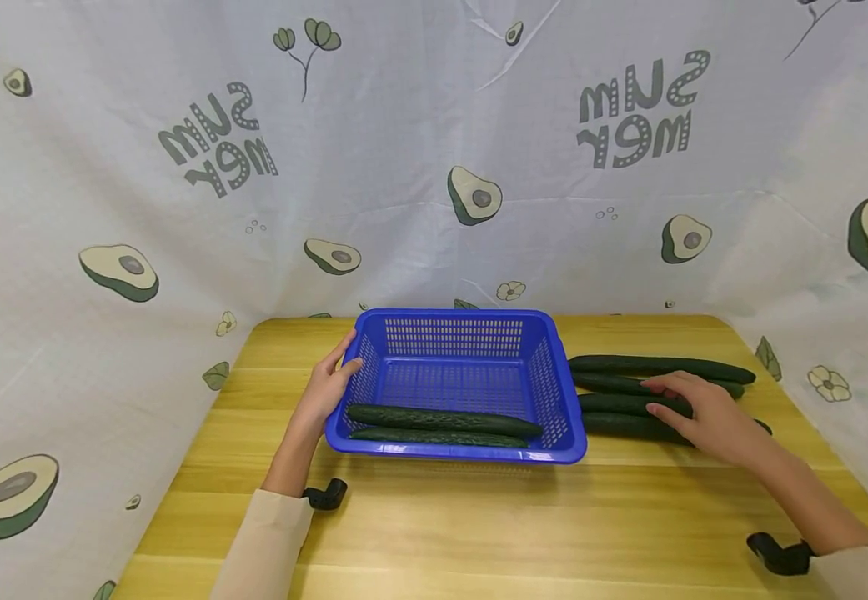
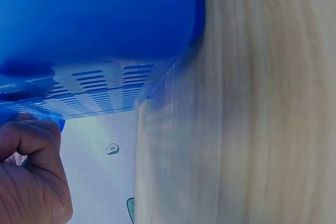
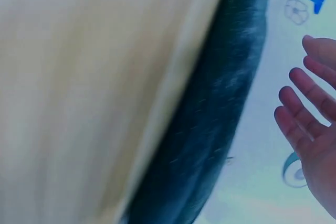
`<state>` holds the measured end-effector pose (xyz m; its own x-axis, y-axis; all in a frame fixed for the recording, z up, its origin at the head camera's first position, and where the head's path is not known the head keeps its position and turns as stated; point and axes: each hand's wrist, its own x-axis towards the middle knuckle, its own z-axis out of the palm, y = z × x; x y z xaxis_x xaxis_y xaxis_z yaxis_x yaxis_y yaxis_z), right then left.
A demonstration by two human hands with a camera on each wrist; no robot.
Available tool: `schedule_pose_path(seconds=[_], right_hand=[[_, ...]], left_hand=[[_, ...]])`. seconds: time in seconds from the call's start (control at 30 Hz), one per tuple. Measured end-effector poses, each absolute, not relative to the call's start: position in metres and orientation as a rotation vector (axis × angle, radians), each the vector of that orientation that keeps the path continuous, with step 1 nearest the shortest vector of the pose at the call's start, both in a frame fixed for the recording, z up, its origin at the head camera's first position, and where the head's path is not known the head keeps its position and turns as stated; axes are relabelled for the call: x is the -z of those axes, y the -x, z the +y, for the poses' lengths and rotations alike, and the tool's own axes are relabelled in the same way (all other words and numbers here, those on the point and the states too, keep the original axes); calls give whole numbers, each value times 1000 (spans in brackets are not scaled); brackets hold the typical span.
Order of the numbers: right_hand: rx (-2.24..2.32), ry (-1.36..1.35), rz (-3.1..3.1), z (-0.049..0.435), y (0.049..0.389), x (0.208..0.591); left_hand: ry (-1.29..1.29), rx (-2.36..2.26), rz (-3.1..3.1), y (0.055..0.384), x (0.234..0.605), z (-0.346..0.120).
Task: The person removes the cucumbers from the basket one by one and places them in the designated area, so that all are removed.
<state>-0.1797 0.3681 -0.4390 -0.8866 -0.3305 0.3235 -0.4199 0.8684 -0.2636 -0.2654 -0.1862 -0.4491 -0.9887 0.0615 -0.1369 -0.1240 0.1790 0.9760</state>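
Note:
A blue plastic basket (image 1: pixel 458 314) with slotted walls sits mid-table in the head view. Two long dark green cucumbers (image 1: pixel 441 419) lie along its near side. My left hand (image 1: pixel 323 390) grips the basket's left rim, thumb over the edge; its curled fingers show beside the basket wall (image 2: pixel 105 19) in the left wrist view. On the right of the basket, several cucumbers (image 1: pixel 662 365) lie side by side. Over these hovers my right hand (image 1: pixel 714 417), fingers spread and holding nothing. The right wrist view shows that hand (image 3: pixel 317 145) apart from a cucumber (image 3: pixel 215 103).
The wooden table (image 1: pixel 434 533) extends in front of the basket and to both sides. A pale curtain (image 1: pixel 396 125) printed with avocados hangs behind and along the sides. Black wrist devices (image 1: pixel 326 495) sit at both cuffs.

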Motion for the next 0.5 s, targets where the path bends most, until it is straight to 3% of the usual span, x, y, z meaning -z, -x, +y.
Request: schedule_pose_path(seconds=[0.5], right_hand=[[-668,-625,-2748,313,193,395]], left_hand=[[43,-1949,2269,265,450,-186]])
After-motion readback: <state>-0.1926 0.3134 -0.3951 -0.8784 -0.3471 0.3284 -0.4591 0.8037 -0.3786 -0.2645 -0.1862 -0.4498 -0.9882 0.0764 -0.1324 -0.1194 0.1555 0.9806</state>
